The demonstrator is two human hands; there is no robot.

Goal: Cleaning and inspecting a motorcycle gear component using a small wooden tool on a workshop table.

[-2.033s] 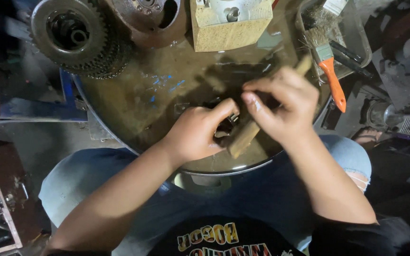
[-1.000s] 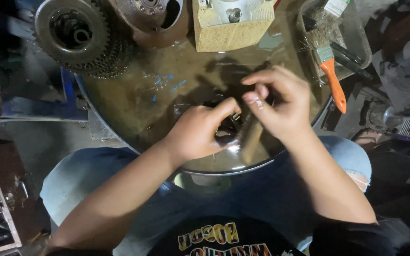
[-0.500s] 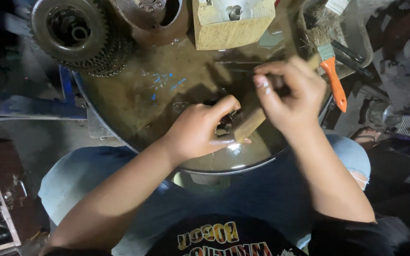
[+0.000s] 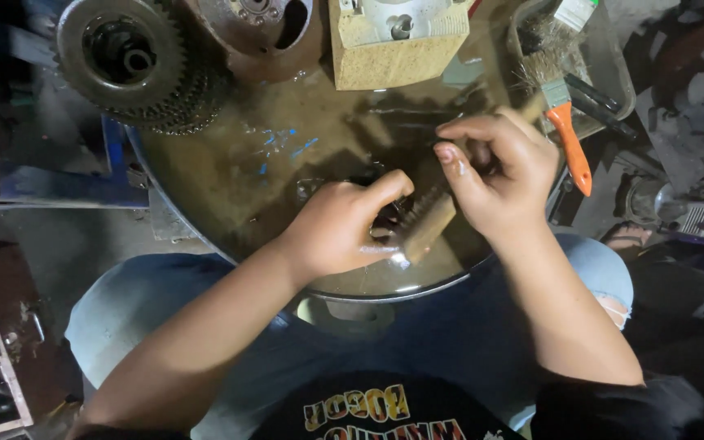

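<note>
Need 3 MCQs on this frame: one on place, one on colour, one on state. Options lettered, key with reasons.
1. Where is the stacked gear cluster?
A. far left of the round pan
B. in the person's lap
C. right of the paintbrush

2. What colour is the paintbrush handle?
A. blue
B. orange
C. black

3. What is the right hand doing?
A. resting flat and empty
B. gripping a wooden-handled brush
C. lifting the tan block

Key: 1 A, the gears sit at the pan's upper left edge. 2 B, the handle is bright orange. 3 B, fingers close on the brush beside the left hand, which pinches a small part.
</note>
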